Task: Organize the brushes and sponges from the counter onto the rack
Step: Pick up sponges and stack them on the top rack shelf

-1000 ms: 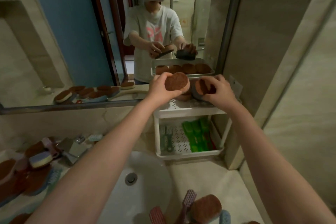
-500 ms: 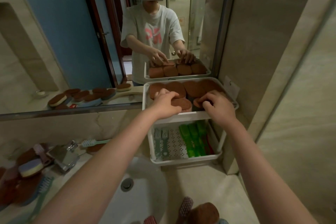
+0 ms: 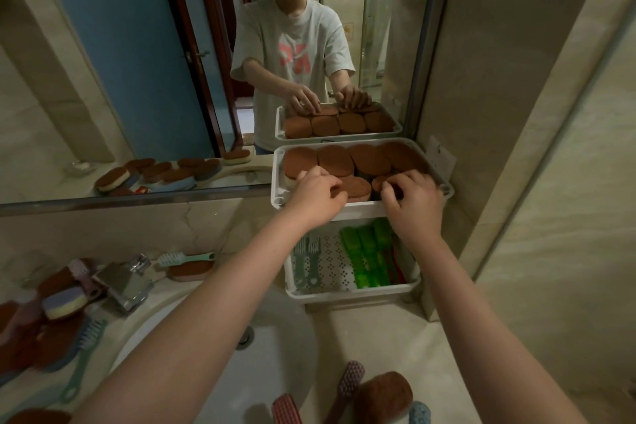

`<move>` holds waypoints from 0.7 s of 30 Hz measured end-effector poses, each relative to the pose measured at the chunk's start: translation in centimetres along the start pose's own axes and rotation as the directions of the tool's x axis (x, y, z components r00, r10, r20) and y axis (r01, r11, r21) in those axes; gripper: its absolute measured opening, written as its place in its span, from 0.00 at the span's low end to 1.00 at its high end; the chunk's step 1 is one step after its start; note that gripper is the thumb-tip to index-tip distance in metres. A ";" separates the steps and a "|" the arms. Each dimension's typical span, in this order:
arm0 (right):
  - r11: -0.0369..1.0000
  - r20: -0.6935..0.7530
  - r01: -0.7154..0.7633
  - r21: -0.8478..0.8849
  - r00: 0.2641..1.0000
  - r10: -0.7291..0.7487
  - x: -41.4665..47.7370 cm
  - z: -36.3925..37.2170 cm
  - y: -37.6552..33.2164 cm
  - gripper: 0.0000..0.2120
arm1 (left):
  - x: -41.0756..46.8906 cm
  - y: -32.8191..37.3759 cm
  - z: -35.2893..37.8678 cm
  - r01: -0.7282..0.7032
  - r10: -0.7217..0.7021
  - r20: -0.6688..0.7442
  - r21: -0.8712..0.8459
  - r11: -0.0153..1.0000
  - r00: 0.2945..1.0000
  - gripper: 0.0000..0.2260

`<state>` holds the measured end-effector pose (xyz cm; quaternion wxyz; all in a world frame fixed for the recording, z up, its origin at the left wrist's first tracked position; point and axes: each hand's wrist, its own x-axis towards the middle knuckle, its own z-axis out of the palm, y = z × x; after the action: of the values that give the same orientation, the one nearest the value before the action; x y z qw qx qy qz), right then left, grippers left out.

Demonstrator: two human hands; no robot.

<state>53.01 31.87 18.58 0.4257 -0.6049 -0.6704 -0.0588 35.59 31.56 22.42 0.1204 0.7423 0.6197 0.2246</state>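
A white plastic rack point(image 3: 277, 194) stands at the far right of the pale marble worktop point(image 3: 389, 337), against the mirror point(image 3: 120, 62) and the stone wall. Its upper tray has rounded corners and holds a far row of four oval sponges point(image 3: 335, 158) with rough brown, felt-like tops, lying flat and edge to edge. Nearer the front rim lie two more. The left hand point(image 3: 318, 192) reaches over the rim, its grip closed on the near-middle sponge point(image 3: 358, 187): curled fingertips pinch that sponge's left edge, so the sponge lies just right of the knuckles, flat in the tray. The right hand point(image 3: 413, 199) is curled over the near-right sponge point(image 3: 380, 180), its grip closed on it; only the sponge's brown left end and a dark underside show beyond the fingers. The lower tray point(image 3: 332, 270) has a perforated white floor, with two pale green brushes point(image 3: 306, 253) at its left and glossy bright green brushes point(image 3: 368, 258) at its right. On the worktop left of the round white sink point(image 3: 272, 375), beside a chrome tap point(image 3: 127, 282), lie more brown sponges point(image 3: 51, 344), a purple and yellow sponge point(image 3: 63, 301) and a teal long-handled brush point(image 3: 84, 354). Near the sink's front edge lie a pink bristled brush point(image 3: 349, 380) and another brown sponge point(image 3: 383, 396).
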 end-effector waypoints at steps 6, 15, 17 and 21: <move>0.999 -0.046 0.033 0.012 0.998 -0.033 -0.8 -0.1 -0.6 0.10 | -0.4 -0.4 0.2 -0.035 0.034 0.010 0.127 0.991 0.999 0.21; 0.965 -0.175 0.130 0.228 0.980 -0.090 -6.9 0.1 -2.3 0.11 | -7.5 -0.9 3.3 -0.296 0.238 -0.465 -0.055 0.954 0.853 0.10; 0.970 -0.076 0.105 0.220 0.993 -0.090 -9.4 1.0 -2.0 0.12 | -9.5 -1.7 5.0 -0.287 0.223 -0.437 -0.086 0.954 0.871 0.09; 0.982 0.137 0.032 0.188 0.989 -0.059 -15.2 2.9 -0.5 0.15 | -13.4 -4.5 9.0 -0.183 0.142 -0.274 -0.131 0.974 0.951 0.13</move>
<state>49.67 21.92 7.26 0.4298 -0.5498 -0.7153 0.0371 34.26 20.35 10.09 0.0755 0.7431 0.5474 0.3775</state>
